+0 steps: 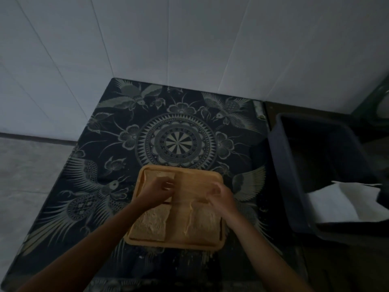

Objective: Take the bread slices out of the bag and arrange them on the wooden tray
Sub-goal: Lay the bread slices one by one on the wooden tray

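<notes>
The wooden tray [197,180] lies on the dark patterned cloth, close to me. One bread slice [151,224] rests flat on the tray's near left. A second bread slice [166,177] lies at the far left corner, with the fingers of my left hand [156,191] closed on its near edge. The clear bag [189,209] is draped over the tray's right half, and more bread [205,224] shows through it at the near right. My right hand [222,199] pinches the bag's upper part. The dim light blurs the bag's outline.
A dark plastic bin [294,165] stands to the right of the tray, with white paper [336,205] inside. The patterned cloth [176,142] covers the table up to the white wall corner behind. Pale floor [27,175] lies beyond the table's left edge.
</notes>
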`<state>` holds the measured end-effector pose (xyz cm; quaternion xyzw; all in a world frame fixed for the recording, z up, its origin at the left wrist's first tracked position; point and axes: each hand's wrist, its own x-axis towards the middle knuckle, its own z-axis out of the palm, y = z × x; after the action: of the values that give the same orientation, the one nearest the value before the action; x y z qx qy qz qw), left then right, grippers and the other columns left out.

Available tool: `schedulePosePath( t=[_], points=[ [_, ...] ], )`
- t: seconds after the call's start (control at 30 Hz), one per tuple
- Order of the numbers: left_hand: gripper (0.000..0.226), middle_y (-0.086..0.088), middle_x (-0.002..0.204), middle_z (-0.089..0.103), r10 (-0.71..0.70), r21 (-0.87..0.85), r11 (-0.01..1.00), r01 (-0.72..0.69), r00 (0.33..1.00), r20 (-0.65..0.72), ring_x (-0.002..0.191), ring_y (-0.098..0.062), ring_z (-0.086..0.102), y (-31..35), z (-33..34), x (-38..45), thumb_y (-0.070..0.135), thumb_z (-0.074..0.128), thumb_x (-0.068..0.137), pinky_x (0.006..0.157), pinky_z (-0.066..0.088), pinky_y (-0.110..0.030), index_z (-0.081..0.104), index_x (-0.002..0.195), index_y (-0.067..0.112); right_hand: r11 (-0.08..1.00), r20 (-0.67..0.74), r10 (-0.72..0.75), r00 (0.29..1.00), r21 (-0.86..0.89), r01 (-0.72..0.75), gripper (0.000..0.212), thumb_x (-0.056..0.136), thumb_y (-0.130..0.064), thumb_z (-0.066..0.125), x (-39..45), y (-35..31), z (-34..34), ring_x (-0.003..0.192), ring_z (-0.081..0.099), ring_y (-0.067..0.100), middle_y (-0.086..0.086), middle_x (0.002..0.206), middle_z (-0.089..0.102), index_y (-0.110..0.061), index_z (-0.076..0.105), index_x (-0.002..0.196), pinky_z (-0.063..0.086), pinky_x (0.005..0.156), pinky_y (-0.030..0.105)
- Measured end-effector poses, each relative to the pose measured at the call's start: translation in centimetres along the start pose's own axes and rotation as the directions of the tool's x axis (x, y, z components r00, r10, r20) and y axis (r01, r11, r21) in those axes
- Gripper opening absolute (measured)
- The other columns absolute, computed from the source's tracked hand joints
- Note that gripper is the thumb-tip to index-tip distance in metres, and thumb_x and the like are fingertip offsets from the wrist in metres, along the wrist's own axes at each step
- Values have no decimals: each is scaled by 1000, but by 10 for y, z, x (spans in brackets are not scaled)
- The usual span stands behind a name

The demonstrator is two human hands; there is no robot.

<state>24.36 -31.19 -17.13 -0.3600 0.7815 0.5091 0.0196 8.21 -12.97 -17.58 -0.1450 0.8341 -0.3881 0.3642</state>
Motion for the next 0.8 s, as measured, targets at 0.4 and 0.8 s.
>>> schedulePosePath(
  t=[0.4, 0.8],
  points=[
    [42, -7, 115, 68, -197, 12, 980, 197, 973, 118, 104, -20, 66, -3, 80, -13, 27, 71, 89, 87, 55, -34, 59, 126, 10, 985, -63, 172, 983, -18, -174, 24, 94, -41, 67, -36, 69, -20, 97, 67, 14, -3, 110, 70, -28, 62, 113, 59, 91, 45],
    [28, -14, 107, 68, -279, -135, 950, 282, 959, 45, 94, -30, 68, -23, 111, -33, 13, 72, 87, 90, 59, -52, 66, 114, 8, 990, -8, 127, 992, -57, -128, 33, 96, -29, 69, -43, 79, -9, 107, 66, 15, -1, 118, 70, -18, 63, 127, 58, 95, 41]
  ],
)
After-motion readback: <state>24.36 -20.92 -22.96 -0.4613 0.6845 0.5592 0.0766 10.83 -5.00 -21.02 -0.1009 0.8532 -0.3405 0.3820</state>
